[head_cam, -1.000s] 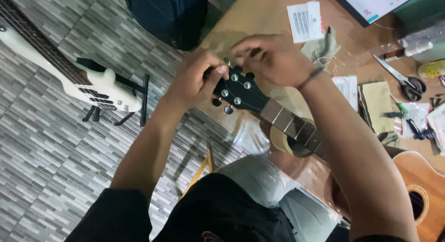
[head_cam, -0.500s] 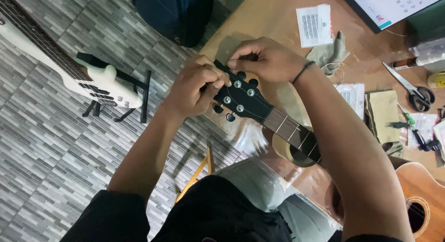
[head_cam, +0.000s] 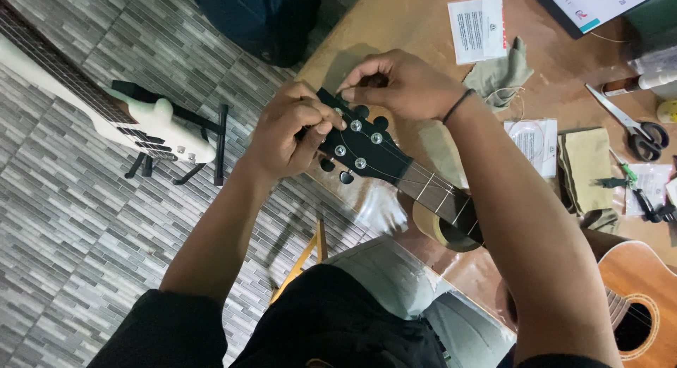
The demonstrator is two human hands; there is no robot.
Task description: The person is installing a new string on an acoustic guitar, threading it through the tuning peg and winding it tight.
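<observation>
An acoustic guitar lies across a wooden table (head_cam: 409,29), its black headstock (head_cam: 361,143) with silver tuning posts sticking out past the table's edge. My left hand (head_cam: 285,131) grips the headstock's left side, fingers curled around a tuning peg. My right hand (head_cam: 402,82) pinches at the top end of the headstock, a dark band on its wrist. A thin string runs loosely across the headstock face. The neck (head_cam: 444,198) rests on a roll of tape (head_cam: 441,227). The orange guitar body (head_cam: 635,304) shows at the lower right.
A white electric guitar (head_cam: 134,121) on a black stand sits on the grey tiled floor to the left. On the table lie scissors (head_cam: 638,131), paper string packets (head_cam: 479,26), folded olive cloths (head_cam: 585,167), small tools and a screen corner. A dark bag (head_cam: 268,15) stands above.
The view has shifted slightly, so the headstock and both hands sit a little lower in frame. Both hands stay on the headstock, fingers working at the pegs.
</observation>
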